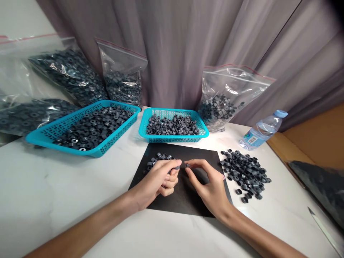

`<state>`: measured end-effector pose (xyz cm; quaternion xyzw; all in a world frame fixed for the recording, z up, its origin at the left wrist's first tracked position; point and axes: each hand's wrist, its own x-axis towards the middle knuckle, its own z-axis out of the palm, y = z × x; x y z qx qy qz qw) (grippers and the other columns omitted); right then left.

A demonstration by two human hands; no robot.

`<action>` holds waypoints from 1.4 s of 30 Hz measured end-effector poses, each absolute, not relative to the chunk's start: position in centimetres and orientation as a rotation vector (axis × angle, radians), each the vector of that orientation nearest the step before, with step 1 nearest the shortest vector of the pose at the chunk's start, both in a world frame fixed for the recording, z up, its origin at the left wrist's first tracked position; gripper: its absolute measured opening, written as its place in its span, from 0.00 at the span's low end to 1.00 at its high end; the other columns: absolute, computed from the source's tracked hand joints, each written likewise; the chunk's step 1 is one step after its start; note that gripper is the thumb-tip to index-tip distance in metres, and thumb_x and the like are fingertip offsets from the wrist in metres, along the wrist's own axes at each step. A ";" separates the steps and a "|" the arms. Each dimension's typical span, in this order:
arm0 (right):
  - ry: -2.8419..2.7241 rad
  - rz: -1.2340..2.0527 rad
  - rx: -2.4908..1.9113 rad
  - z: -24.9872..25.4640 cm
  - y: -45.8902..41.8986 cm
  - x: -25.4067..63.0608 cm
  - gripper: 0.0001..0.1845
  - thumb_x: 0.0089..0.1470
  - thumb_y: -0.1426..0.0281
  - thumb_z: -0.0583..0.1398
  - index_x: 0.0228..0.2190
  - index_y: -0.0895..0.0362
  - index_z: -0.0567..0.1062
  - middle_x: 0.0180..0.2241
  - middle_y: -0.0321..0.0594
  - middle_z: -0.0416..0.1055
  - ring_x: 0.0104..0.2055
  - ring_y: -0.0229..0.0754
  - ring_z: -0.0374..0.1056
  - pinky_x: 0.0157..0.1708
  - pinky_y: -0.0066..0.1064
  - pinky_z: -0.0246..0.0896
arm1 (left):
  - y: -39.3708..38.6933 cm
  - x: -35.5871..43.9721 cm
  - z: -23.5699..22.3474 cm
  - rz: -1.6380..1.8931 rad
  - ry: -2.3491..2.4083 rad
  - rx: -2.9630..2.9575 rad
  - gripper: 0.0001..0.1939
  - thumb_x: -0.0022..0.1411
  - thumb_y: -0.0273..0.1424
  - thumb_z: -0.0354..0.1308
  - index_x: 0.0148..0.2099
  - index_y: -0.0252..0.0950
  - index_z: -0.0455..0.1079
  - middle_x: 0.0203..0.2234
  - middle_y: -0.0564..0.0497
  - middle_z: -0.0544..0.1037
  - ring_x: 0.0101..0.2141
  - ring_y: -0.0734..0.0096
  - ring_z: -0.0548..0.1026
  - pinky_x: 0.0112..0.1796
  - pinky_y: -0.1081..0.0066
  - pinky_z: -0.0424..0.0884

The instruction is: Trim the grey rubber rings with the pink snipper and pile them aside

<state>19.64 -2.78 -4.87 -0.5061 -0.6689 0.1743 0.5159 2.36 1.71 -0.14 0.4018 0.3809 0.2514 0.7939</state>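
Over the black mat (177, 204), my left hand (162, 177) is curled closed, with a small dark grey piece showing between thumb and fingers; whether more lie in the palm is hidden. Just right of it, my right hand (206, 179) pinches a small dark ring (187, 165) between thumb and index finger. The two hands are close but apart. Behind my left hand, a small heap of grey cylindrical pieces (162, 156) lies on the mat, partly covered by the hand. A larger pile of dark rings (245, 173) sits right of the mat.
Two turquoise baskets (115, 140) (174, 139) of grey pieces stand behind the mat. Clear zip bags of pieces (67, 71) (123, 84) (219, 107) lean by the curtain. A water bottle (263, 130) is at the right, with a pointed flat tool (324, 229) nearer the front.
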 end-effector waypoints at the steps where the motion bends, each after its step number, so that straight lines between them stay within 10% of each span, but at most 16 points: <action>1: -1.587 0.428 -1.224 -4.8 -2.8 19.6 0.06 0.60 0.72 0.61 0.41 0.54 0.73 0.37 0.38 0.76 0.38 0.41 0.73 0.41 0.33 0.69 | 1.6 2.4 -0.2 0.523 0.812 0.878 0.20 0.65 0.40 0.57 0.26 0.38 0.54 0.17 0.64 0.48 0.19 0.82 0.40 0.17 0.80 0.38; 18: -1.527 0.667 -1.121 -2.6 -2.1 20.7 0.07 0.62 0.68 0.60 0.42 0.53 0.76 0.34 0.36 0.70 0.34 0.38 0.67 0.38 0.32 0.66 | 0.8 2.8 -0.3 0.496 0.765 1.102 0.18 0.69 0.43 0.52 0.38 0.33 0.72 0.16 0.62 0.55 0.18 0.80 0.47 0.20 0.74 0.43; 26: -1.571 0.754 -1.133 -0.9 -2.8 20.5 0.08 0.61 0.64 0.61 0.41 0.53 0.75 0.34 0.38 0.73 0.37 0.42 0.68 0.41 0.36 0.67 | 0.6 2.9 0.1 0.499 0.737 0.832 0.13 0.67 0.36 0.47 0.35 0.35 0.69 0.23 0.54 0.68 0.18 0.82 0.51 0.19 0.74 0.40; 42: -1.563 1.045 -1.082 -1.0 -2.3 20.3 0.10 0.61 0.63 0.62 0.41 0.53 0.79 0.40 0.39 0.77 0.43 0.43 0.72 0.47 0.38 0.67 | 0.4 3.0 -0.7 0.542 0.719 0.801 0.15 0.71 0.40 0.47 0.35 0.36 0.64 0.21 0.57 0.63 0.19 0.82 0.49 0.18 0.80 0.40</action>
